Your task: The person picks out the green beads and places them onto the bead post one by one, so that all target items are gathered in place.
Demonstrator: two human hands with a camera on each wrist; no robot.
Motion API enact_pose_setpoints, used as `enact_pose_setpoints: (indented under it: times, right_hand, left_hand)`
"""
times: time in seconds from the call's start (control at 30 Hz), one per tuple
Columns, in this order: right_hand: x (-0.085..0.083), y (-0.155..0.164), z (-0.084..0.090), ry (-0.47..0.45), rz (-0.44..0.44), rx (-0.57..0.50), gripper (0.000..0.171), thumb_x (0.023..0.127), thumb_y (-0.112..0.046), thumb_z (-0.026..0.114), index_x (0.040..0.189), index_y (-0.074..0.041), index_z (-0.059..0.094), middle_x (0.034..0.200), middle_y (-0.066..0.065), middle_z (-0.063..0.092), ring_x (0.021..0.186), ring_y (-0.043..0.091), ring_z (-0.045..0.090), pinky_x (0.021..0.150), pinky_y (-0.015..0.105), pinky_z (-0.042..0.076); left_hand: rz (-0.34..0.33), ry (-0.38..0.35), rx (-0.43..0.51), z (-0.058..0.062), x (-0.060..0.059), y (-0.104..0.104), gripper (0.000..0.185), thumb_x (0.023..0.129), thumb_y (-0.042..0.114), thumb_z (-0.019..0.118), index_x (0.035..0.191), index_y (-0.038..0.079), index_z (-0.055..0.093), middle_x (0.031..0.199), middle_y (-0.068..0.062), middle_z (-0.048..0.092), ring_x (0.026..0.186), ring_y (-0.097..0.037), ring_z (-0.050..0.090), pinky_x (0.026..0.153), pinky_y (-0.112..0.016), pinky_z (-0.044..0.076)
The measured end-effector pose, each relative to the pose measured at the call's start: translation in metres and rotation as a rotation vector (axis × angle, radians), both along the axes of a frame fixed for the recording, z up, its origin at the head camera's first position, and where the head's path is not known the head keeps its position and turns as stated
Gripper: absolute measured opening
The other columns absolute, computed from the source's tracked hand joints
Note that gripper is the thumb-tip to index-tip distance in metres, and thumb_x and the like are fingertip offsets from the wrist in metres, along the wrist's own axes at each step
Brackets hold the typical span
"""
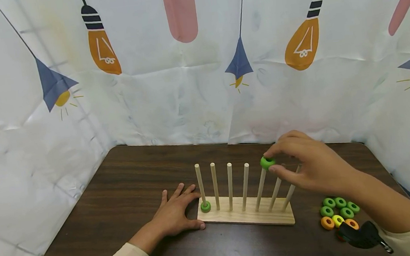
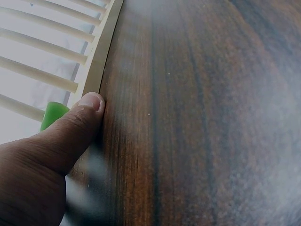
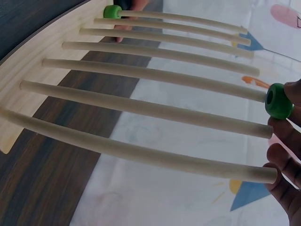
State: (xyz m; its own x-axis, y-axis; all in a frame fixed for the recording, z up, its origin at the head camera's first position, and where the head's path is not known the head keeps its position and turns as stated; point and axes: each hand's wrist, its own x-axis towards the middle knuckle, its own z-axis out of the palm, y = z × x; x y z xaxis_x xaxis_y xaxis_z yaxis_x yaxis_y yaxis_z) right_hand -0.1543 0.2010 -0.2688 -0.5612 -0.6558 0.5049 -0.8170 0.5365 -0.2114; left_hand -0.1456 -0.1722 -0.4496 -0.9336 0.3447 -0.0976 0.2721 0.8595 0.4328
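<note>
Right hand (image 1: 304,161) pinches a smooth green ring (image 1: 267,162) atop a wooden peg (image 1: 260,188).

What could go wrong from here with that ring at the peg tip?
1. The green ring sits just at the top of the fifth peg, pinched by the right hand; released off-centre, it might tip off rather than slide down.
2. That hand's lower fingers lie close to the neighbouring peg tips and could knock them.
3. The left hand only rests flat against the wooden base, so a push might shift it.
</note>
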Motion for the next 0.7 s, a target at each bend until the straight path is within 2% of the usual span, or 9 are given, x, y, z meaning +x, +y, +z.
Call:
enact_pose_setpoints:
  times: [0.23,0.57,0.7]
  right_hand:
    - [-0.002,-0.006,0.000,0.001,0.026,-0.011,0.034,0.084,-0.012,0.085,0.114,-0.022,0.073,0.110,-0.018,0.066,0.110,0.012,0.058,0.086,0.033,0.051]
    - [-0.005,-0.014,-0.001,-0.020,0.037,-0.016,0.030,0.085,-0.015,0.085,0.112,-0.021,0.074,0.107,-0.018,0.066,0.108,0.010,0.058,0.085,0.035,0.052]
    - [-0.006,-0.016,-0.001,-0.032,0.031,-0.014,0.030,0.086,-0.016,0.084,0.113,-0.022,0.073,0.108,-0.018,0.066,0.109,0.010,0.058,0.078,0.034,0.053]
  left_hand:
    - [-0.001,0.003,0.000,0.000,0.000,0.000,0.084,0.075,0.066,0.083,0.146,0.030,0.057,0.165,-0.001,0.032,0.155,-0.034,0.013,0.115,-0.074,-0.004]
    - [-0.001,-0.003,0.005,0.002,0.000,0.001,0.082,0.075,0.064,0.083,0.145,0.030,0.057,0.165,-0.001,0.032,0.155,-0.034,0.013,0.115,-0.073,-0.004]
    - [-0.001,-0.002,0.003,0.002,0.000,0.000,0.082,0.075,0.064,0.083,0.145,0.030,0.057,0.165,-0.001,0.032,0.155,-0.034,0.013,0.115,-0.073,-0.004]
